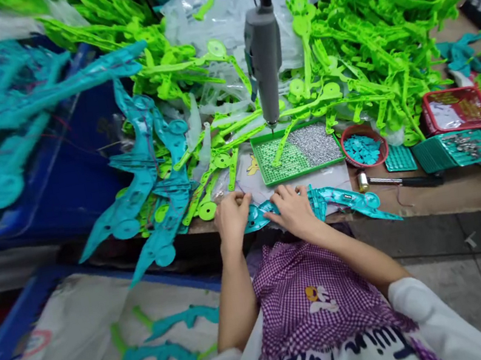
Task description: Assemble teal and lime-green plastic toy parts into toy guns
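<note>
A long teal plastic part (345, 195) lies at the bench's front edge, its hollow inner side facing up. My left hand (232, 217) is closed at the part's left end, thumb and fingers drawn together. Over the part's middle, my right hand (294, 209) bends its fingers around it and covers that stretch. Just beyond my hands is a green tray (266, 166) of small silver screws, with a lime-green part (281, 152) lying across it. A grey electric screwdriver (266, 65) hangs point down above the tray.
Lime-green parts (365, 42) heap up behind the tray. Teal parts (148, 177) hang over the bench at left, beside a blue bin (69, 178). At right are a red bowl (364, 145) of teal pieces, a hammer (400, 180) and a teal box (454, 150) of metal parts.
</note>
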`<state>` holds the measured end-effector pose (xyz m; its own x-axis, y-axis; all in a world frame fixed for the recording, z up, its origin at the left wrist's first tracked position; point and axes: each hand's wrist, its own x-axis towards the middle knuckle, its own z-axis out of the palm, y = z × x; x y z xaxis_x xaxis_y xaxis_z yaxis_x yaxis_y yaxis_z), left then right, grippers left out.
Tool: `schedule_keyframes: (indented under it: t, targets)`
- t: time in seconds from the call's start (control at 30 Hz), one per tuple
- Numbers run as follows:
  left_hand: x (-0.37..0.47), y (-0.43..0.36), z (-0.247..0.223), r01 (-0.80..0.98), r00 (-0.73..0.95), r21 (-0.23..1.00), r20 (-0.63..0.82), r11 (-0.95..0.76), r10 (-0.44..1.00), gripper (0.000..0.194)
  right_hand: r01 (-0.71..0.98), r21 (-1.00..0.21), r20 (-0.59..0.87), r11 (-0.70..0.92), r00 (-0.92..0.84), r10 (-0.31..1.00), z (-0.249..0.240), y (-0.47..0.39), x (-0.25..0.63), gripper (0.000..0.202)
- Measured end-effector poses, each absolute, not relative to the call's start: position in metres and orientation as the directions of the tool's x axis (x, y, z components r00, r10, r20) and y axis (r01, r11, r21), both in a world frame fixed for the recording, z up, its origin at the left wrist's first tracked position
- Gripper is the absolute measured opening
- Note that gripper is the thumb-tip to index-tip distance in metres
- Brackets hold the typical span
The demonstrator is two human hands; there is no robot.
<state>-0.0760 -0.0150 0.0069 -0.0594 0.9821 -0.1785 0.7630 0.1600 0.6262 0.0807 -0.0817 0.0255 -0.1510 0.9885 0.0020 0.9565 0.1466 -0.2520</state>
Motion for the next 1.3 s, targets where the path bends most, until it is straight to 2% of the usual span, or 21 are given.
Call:
schedule_keyframes:
  t: [0.07, 0.17, 0.27, 0.33, 0.4, 0.53, 0.63, 0.7, 0.8, 0.9, 0.97, 1.03, 1.1, 1.2, 1.23, 1.3]
  targets:
    - [-0.078, -0.016, 0.003, 0.598, -0.066, 0.794, -0.085, 0.108, 0.994, 0.02, 0.942, -0.297, -0.033, 0.155, -0.172, 0.985, 0.027, -0.078, 0.077, 0.022]
    - [-0.075, -0.022, 0.007, 0.204, -0.038, 0.978, 0.051, -0.042, 0.998, 0.027, 0.885, -0.441, -0.025, 0.151, -0.18, 0.983, 0.032, -0.076, 0.085, 0.02]
    - [-0.067, -0.029, 0.02, -0.139, 0.075, 0.989, 0.056, -0.045, 0.996, 0.037, 0.758, -0.639, -0.021, 0.129, -0.185, 0.983, 0.039, -0.073, 0.102, 0.019]
    - [-0.062, -0.03, 0.026, -0.214, 0.116, 0.977, 0.035, -0.009, 0.993, 0.04, 0.659, -0.747, -0.053, 0.087, -0.189, 0.98, 0.044, -0.067, 0.112, 0.018]
    - [-0.06, -0.027, 0.03, -0.166, 0.096, 0.986, 0.015, 0.001, 0.995, 0.04, 0.619, -0.784, -0.087, 0.043, -0.179, 0.98, 0.048, -0.06, 0.118, 0.016]
    - [-0.069, -0.02, 0.029, 0.051, 0.016, 0.997, 0.063, -0.064, 0.998, 0.036, 0.648, -0.76, -0.101, 0.051, -0.196, 0.976, 0.049, -0.053, 0.116, 0.015]
    - [-0.079, -0.021, 0.028, 0.17, 0.048, 0.98, 0.094, -0.101, 0.994, 0.033, 0.614, -0.782, -0.077, 0.109, -0.268, 0.96, 0.042, -0.059, 0.112, 0.022]
    - [-0.083, -0.025, 0.027, 0.283, 0.075, 0.95, 0.113, -0.13, 0.991, 0.029, 0.619, -0.776, -0.035, 0.122, -0.236, 0.971, 0.037, -0.064, 0.11, 0.028]
    - [-0.089, -0.031, 0.028, 0.432, 0.166, 0.886, 0.102, -0.166, 0.981, 0.026, 0.636, -0.766, 0.012, 0.093, -0.131, 0.991, 0.032, -0.069, 0.112, 0.032]
    - [-0.102, -0.035, 0.032, 0.404, 0.333, 0.91, -0.05, -0.095, 0.941, 0.027, 0.639, -0.767, 0.032, 0.065, -0.063, 0.998, 0.032, -0.07, 0.121, 0.034]
    - [-0.119, -0.035, 0.035, 0.432, 0.456, 0.896, -0.114, -0.107, 0.883, 0.029, 0.682, -0.727, 0.069, 0.074, -0.034, 0.997, 0.031, -0.069, 0.129, 0.035]
    - [-0.14, -0.031, 0.037, 0.552, 0.522, 0.796, -0.097, -0.249, 0.848, 0.026, 0.774, -0.622, 0.135, 0.116, -0.04, 0.99, 0.027, -0.068, 0.134, 0.037]
    - [-0.162, -0.024, 0.036, 0.709, 0.5, 0.59, -0.034, -0.386, 0.866, 0.023, 0.866, -0.467, 0.188, 0.177, -0.099, 0.977, 0.02, -0.066, 0.133, 0.036]
    - [-0.187, -0.012, 0.033, 0.863, 0.427, 0.295, 0.012, -0.411, 0.904, 0.024, 0.922, -0.296, 0.172, 0.251, -0.207, 0.963, 0.01, -0.065, 0.123, 0.033]
    - [-0.192, -0.01, 0.033, 0.877, 0.418, 0.252, 0.026, -0.41, 0.908, 0.023, 0.928, -0.275, 0.164, 0.252, -0.213, 0.963, 0.009, -0.067, 0.121, 0.032]
    - [-0.195, -0.004, 0.036, 0.856, 0.441, 0.26, 0.083, -0.446, 0.894, 0.021, 0.932, -0.286, 0.181, 0.225, -0.178, 0.967, 0.013, -0.073, 0.118, 0.028]
